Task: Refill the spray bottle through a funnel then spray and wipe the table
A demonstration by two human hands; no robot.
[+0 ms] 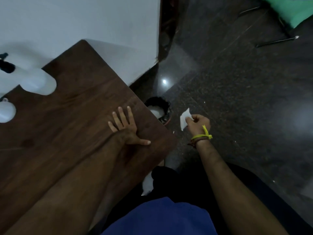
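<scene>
Spray bottle [36, 82]: it lies at the far left of the table, white, with a dark top. No hand is on it.
Right hand [197, 123]: its fingers are curled and pinch a small white tissue [184, 119]. It is held out past the table edge, over the dark floor [237, 99].
Left hand [126, 128]: it lies flat on the table [76, 124] near the right edge, fingers straight and spread. It holds nothing.
Bin [160, 109]: a small round bin stands on the floor just beside the table corner, near the tissue. There is something white in it.
Wrist band [202, 136]: a yellow string is tied round the right wrist.
White round thing [6, 110]: it sits at the left edge of the table, near the spray bottle. I cannot tell what it is.
</scene>
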